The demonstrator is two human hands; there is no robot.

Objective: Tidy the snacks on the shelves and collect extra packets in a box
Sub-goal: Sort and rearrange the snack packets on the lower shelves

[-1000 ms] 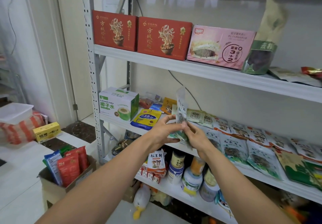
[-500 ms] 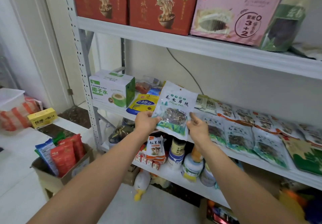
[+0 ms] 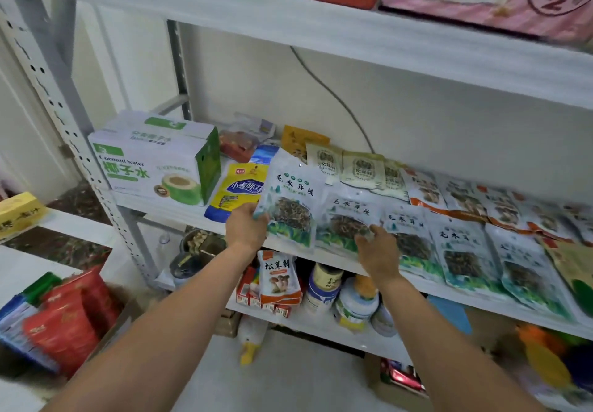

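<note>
My left hand (image 3: 245, 229) grips the lower left edge of a white and green fungus packet (image 3: 293, 200), which leans at the left end of a row of like packets on the middle shelf (image 3: 179, 211). My right hand (image 3: 378, 251) pinches the lower right corner of the neighbouring fungus packet (image 3: 348, 222) in that row. A cardboard box (image 3: 118, 325) with red and blue packets standing in it sits on the floor at the lower left.
A coconut water carton (image 3: 154, 161) and a yellow and blue bag (image 3: 237, 190) lie left of the row. Jars and small cartons fill the lower shelf (image 3: 321, 328). Red and pink boxes stand on the top shelf (image 3: 288, 23). A grey upright post (image 3: 64, 113) is at left.
The packet that both hands held up in front of the shelf has come down onto the left end of the row. My right hand has let go of it and moved to the neighbouring packet.
</note>
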